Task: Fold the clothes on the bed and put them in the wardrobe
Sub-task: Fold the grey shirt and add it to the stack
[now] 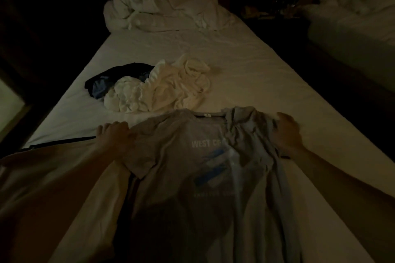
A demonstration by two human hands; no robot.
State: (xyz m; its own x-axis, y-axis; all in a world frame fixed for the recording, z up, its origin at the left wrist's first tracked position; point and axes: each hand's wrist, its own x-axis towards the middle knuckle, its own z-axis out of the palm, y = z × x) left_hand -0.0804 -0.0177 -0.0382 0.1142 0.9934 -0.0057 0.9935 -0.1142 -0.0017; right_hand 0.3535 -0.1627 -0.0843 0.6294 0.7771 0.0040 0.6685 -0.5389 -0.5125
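grey printed t-shirt (188,168) lies rumpled, front up.

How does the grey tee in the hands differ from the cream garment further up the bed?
The grey tee is spread out, held at its shoulders by the left hand and right hand; the cream garment lies crumpled and untouched. The grey tee carries white lettering and blue bars; no print shows on the cream garment. Both lie unfolded on the bed.
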